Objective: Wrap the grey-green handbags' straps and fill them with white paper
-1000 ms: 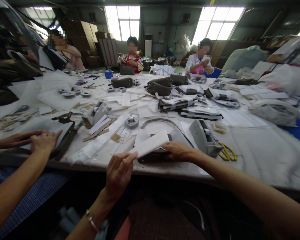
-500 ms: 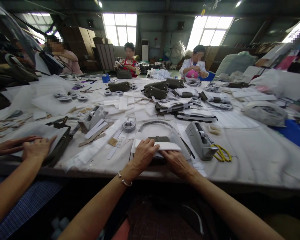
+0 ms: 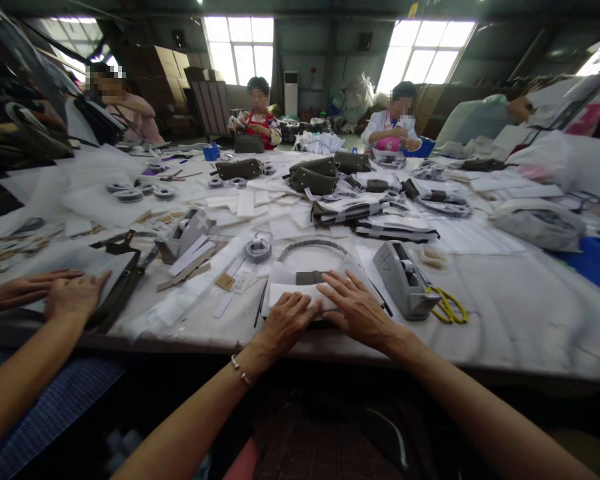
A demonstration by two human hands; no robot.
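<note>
In front of me on the table lies a handbag with an olive flap (image 3: 309, 277) and a wrapped handle (image 3: 313, 245) arching away from me. A white padding sheet (image 3: 281, 291) covers its near part. My left hand (image 3: 290, 320) has its fingers bent and close together on the sheet's near edge. Beside it my right hand (image 3: 356, 310) is open, fingers spread flat over the sheet and flap. The bag's near edge is hidden under both hands.
Tape dispensers (image 3: 405, 280) (image 3: 185, 237) stand on both sides, with yellow-handled scissors (image 3: 447, 305) at the right one. A grey coil (image 3: 258, 249) lies left of the bag. Olive bags (image 3: 313, 179) are piled further back. A co-worker's hands (image 3: 73, 293) press on another bag at left.
The padding sheet has come down flatter over the bag. My right hand has moved up from the sheet's near edge and spread on top; my left hand has shifted slightly down.
</note>
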